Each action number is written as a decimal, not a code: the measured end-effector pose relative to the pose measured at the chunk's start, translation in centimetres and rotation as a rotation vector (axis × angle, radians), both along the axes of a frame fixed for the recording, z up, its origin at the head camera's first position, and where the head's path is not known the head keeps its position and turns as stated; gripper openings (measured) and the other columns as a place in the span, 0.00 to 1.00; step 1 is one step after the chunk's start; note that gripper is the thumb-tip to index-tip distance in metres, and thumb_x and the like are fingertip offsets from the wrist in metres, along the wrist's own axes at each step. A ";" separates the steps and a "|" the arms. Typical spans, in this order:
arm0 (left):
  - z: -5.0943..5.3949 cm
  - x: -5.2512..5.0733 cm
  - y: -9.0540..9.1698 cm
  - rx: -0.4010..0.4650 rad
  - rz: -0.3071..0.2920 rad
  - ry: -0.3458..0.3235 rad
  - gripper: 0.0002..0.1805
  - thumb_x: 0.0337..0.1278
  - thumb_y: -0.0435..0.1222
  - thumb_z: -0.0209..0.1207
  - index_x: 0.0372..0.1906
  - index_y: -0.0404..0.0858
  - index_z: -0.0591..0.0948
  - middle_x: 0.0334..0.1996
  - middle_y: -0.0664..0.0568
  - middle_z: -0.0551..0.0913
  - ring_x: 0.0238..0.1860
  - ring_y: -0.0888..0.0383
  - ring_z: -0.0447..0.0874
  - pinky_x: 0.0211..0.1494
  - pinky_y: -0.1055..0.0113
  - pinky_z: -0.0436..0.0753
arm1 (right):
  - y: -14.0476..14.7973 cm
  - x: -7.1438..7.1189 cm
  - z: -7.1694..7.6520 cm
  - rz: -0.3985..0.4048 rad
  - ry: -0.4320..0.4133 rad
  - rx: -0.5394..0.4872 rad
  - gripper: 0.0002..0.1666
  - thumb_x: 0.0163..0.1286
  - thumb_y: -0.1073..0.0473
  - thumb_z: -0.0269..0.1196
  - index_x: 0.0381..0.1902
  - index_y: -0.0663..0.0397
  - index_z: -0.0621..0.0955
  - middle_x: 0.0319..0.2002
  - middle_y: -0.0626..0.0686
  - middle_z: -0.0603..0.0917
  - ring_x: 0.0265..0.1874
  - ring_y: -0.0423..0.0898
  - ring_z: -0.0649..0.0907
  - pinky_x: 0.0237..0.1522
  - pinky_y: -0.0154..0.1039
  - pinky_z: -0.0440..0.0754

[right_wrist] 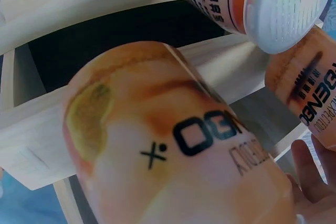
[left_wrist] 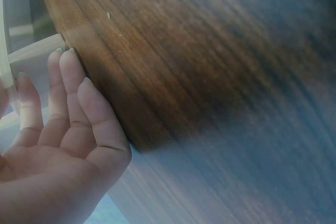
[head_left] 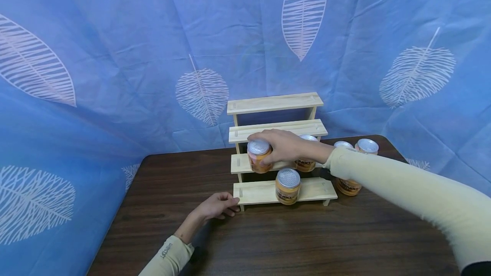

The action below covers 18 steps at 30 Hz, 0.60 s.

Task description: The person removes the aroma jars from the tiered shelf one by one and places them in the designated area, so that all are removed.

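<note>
My right hand (head_left: 285,145) grips an orange-labelled can (head_left: 259,156) with a silver lid, upright at the left part of the second-lowest step of a pale wooden tiered rack (head_left: 253,193). Whether its base touches the board cannot be seen. Fingers (right_wrist: 310,169) show beside the held can (right_wrist: 312,90) in the right wrist view. Another can (head_left: 305,165) stands on that same step, partly behind the right wrist. On the lowest step is a front can (head_left: 288,186). My left hand (head_left: 216,205) touches the left end of that lowest board, its fingers (left_wrist: 68,98) lightly bent.
More cans (head_left: 367,146) stand on the dark wooden table (head_left: 172,182) right of the rack, partly hidden by the right sleeve. Behind the table hangs a blue cloth (head_left: 134,76) with white leaf prints. The two upper steps (head_left: 274,102) rise toward it.
</note>
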<state>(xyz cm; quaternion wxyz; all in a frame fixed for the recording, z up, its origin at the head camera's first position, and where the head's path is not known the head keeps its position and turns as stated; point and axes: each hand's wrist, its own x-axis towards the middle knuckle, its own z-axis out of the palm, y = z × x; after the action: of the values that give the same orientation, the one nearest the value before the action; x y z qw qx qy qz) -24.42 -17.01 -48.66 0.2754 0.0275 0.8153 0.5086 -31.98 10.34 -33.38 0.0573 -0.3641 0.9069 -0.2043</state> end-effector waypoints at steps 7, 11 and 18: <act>0.0 0.0 -0.1 0.012 -0.011 0.003 0.21 0.71 0.52 0.56 0.38 0.37 0.78 0.43 0.48 0.89 0.41 0.57 0.87 0.42 0.59 0.79 | 0.7 0.3 0.4 0.004 -0.070 -0.140 0.47 0.61 0.51 0.74 0.75 0.45 0.66 0.65 0.54 0.76 0.58 0.51 0.80 0.54 0.50 0.80; 0.0 0.0 -0.1 0.015 -0.008 0.005 0.20 0.71 0.52 0.56 0.38 0.37 0.78 0.43 0.48 0.89 0.41 0.56 0.87 0.43 0.59 0.79 | 1.2 0.4 0.8 -0.004 -0.079 -0.183 0.48 0.61 0.49 0.74 0.75 0.43 0.65 0.65 0.54 0.75 0.57 0.51 0.80 0.52 0.50 0.80; 0.2 0.1 0.0 0.011 -0.002 0.005 0.20 0.71 0.52 0.57 0.37 0.37 0.78 0.41 0.49 0.89 0.40 0.57 0.87 0.42 0.60 0.79 | 1.9 0.6 1.8 -0.013 -0.046 -0.246 0.46 0.60 0.49 0.75 0.73 0.40 0.67 0.62 0.54 0.75 0.55 0.51 0.80 0.50 0.49 0.81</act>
<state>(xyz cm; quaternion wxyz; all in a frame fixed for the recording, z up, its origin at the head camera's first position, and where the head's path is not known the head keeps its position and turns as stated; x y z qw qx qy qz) -24.33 -17.00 -48.50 0.2739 0.0311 0.8131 0.5128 -31.34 12.20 -31.55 0.0315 -0.3578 0.8757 -0.3227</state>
